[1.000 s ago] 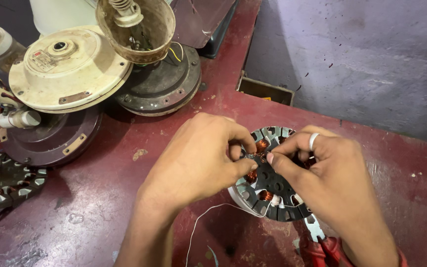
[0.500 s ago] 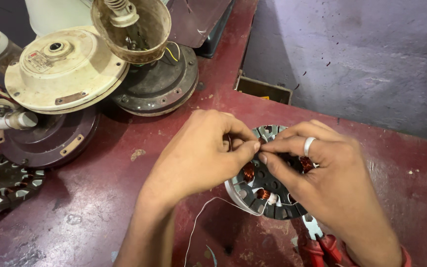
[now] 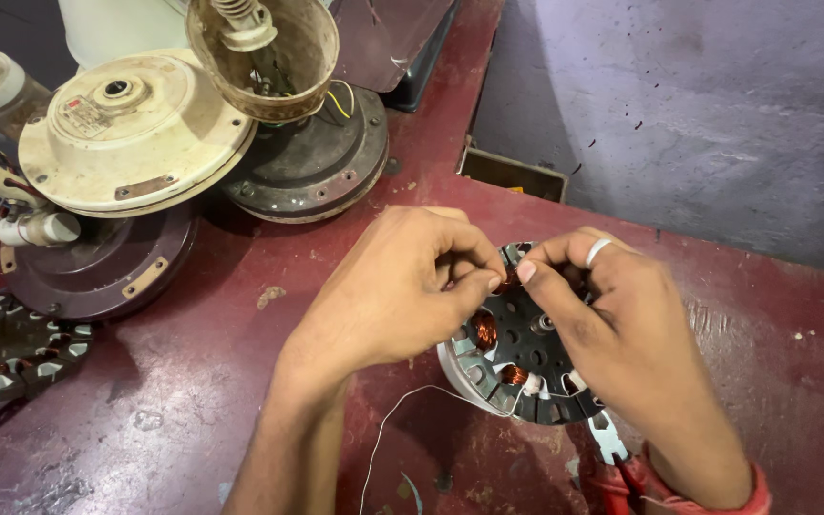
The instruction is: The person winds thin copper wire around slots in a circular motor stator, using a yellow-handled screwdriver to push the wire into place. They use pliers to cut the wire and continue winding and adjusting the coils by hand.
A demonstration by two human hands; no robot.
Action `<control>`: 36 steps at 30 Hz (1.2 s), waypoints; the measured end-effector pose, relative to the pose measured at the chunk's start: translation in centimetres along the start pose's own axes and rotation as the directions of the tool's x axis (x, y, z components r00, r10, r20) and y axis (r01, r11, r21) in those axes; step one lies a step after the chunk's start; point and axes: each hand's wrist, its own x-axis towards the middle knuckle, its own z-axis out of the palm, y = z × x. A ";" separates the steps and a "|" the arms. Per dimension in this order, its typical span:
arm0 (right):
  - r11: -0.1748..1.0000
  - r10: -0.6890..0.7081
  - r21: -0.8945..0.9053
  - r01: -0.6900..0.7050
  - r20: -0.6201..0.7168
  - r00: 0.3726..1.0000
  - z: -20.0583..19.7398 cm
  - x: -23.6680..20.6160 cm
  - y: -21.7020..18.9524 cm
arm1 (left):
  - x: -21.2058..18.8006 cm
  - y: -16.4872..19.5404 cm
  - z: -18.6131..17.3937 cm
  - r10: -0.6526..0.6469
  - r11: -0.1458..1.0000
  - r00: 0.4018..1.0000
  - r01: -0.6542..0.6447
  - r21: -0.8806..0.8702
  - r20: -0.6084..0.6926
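Copper-wound stator (image 3: 517, 367) on tabletop (image 3: 193, 410): left hand (image 3: 398, 291) & right hand (image 3: 612, 315) pinching thin wire (image 3: 402, 405) at rim; winding step, needs steady tension.

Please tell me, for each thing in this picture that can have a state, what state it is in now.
left hand: fingers pinched together over the stator
right hand: fingertips pinched, meeting the left hand's, a ring on one finger
stator: flat on the table, partly wound with copper coils
thin white wire: loose, trailing across the red table
cream motor cover: off, stacked on dark housings
red-handled pliers: lying under the right wrist
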 end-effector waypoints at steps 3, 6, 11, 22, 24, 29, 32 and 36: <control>0.994 -0.103 -0.024 0.103 0.023 0.994 -0.6 0.0 0.2 | 0.0 0.0 0.1 -0.040 0.999 0.999 0.040 0.019 -0.003; 0.954 -0.291 -0.068 0.292 0.033 0.956 -0.9 0.0 0.5 | 0.2 0.3 0.2 -0.054 0.998 0.998 0.054 0.021 -0.019; 0.963 -0.268 -0.038 0.268 0.004 0.964 -0.6 -0.1 0.9 | 0.3 1.0 0.2 -0.252 0.967 0.968 0.252 0.017 -0.013; 0.935 -0.351 -0.048 0.351 0.006 0.936 -1.1 0.1 1.6 | 0.5 1.3 0.8 -0.306 0.952 0.951 0.307 0.012 -0.033; 0.906 -0.417 -0.099 0.413 -0.022 0.909 -1.2 0.1 1.6 | 0.4 1.2 0.9 -0.375 0.925 0.927 0.374 0.066 -0.009; 0.828 -0.546 -0.183 0.531 -0.045 0.836 -1.4 0.4 1.5 | 0.7 0.8 1.5 -0.244 0.970 0.969 0.244 -0.015 -0.029; 0.778 -0.613 -0.204 0.594 -0.042 0.789 -1.5 0.6 1.5 | 0.7 0.3 1.6 -0.231 0.972 0.973 0.230 -0.046 -0.022; 0.757 -0.635 -0.226 0.613 -0.030 0.772 -1.6 0.8 1.7 | 0.7 -0.3 1.4 -0.157 0.984 0.987 0.158 -0.076 0.023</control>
